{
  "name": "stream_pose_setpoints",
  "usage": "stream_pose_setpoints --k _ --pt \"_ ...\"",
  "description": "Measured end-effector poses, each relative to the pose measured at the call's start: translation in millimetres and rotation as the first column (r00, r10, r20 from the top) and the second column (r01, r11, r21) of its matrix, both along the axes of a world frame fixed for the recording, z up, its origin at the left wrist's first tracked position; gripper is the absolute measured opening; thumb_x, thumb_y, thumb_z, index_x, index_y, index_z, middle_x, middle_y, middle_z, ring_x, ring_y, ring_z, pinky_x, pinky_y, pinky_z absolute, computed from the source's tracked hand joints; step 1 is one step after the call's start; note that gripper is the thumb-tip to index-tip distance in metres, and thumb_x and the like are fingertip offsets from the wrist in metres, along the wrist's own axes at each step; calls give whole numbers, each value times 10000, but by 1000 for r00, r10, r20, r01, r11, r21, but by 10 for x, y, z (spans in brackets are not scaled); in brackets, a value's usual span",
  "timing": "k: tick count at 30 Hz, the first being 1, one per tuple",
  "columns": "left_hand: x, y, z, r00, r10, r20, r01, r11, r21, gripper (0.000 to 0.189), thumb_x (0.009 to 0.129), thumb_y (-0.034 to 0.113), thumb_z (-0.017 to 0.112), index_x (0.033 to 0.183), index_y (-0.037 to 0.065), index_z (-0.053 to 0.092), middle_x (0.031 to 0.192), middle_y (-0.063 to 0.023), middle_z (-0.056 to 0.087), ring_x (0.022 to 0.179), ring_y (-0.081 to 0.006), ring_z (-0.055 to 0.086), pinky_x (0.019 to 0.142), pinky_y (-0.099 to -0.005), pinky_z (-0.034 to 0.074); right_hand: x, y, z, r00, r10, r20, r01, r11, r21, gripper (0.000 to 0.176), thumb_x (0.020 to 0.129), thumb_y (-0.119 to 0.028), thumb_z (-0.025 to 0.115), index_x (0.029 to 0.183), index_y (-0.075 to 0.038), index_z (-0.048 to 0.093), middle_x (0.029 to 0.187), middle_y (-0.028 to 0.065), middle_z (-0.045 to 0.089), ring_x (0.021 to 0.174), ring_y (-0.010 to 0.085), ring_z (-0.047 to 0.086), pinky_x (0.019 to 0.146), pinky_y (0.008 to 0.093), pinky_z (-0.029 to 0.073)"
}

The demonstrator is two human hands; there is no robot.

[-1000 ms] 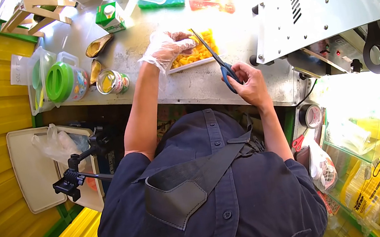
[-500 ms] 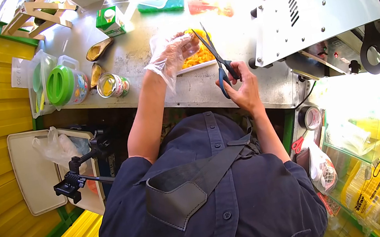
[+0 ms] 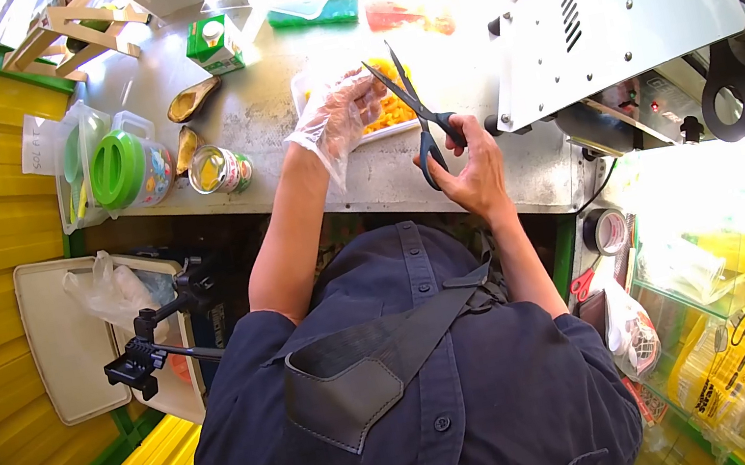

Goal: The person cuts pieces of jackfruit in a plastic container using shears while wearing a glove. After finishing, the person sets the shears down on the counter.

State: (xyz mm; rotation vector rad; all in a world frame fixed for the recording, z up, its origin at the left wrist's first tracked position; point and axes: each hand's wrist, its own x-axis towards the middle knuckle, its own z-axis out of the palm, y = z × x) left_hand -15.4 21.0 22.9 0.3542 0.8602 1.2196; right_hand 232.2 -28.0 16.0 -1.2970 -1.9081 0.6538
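Observation:
My right hand (image 3: 473,170) is closed on the handles of dark-handled scissors (image 3: 420,110). Their blades stand apart and point up and away over a white tray (image 3: 393,132) of chopped orange-yellow pieces (image 3: 395,109), perhaps fruit. In a loose clear plastic glove, my left hand (image 3: 339,111) is over the tray's left side, close to the blades. Its fingers are curled together, and whatever they hold is hidden by the glove and glare.
Left on the metal table (image 3: 282,169) stand an opened can (image 3: 220,170), a green-lidded jug (image 3: 120,167), dark peel halves (image 3: 194,98) and a green-white carton (image 3: 214,45). A large white-panelled machine (image 3: 616,0) takes up the right side.
The scissor blades have spread wider apart, and the scissors have shifted slightly left. My left hand has moved a little down and toward the left, its fingers more curled.

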Motion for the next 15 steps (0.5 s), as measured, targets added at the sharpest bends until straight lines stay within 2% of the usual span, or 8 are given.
stream_pose_setpoints --k 7,9,10,12,15 --pt "30 -7 47 997 -55 -45 54 998 -26 201 977 103 795 1144 43 700 1031 -86 777 912 -152 754 691 -247 590 -13 20 13 1000 -16 21 15 999 40 575 798 -370 905 1169 -50 605 805 64 601 715 233 571 684 395 471" --pt "35 7 48 979 -84 -185 79 996 -33 261 996 91 768 1225 10 674 1077 -101 775 908 -153 750 679 -246 581 3 24 11 1000 -9 30 8 1000 28 559 801 -354 902 1168 -51 609 803 60 609 708 229 572 681 393 474" --pt "32 12 59 980 -82 -184 78 996 -32 261 996 91 768 1225 10 674 1077 -101 775 908 -153 750 679 -246 581 12 26 9 999 -3 38 3 1000 14 543 804 -338 899 1166 -51 613 802 57 617 701 226 573 678 390 477" --pt "18 22 82 950 -66 -307 65 998 -15 301 977 89 794 1231 -30 686 1069 -127 775 883 -172 754 694 -248 606 25 22 0 1000 -1 20 1 1000 -11 509 820 -314 889 1165 -55 618 791 54 623 684 218 578 662 384 483" --pt "-12 29 64 939 -50 -340 60 998 18 314 964 97 813 1221 -50 709 1046 -133 778 856 -173 754 704 -249 619 28 6 -11 1000 8 -18 -9 998 -66 433 856 -268 868 1149 -56 630 767 54 637 648 201 591 632 368 493"
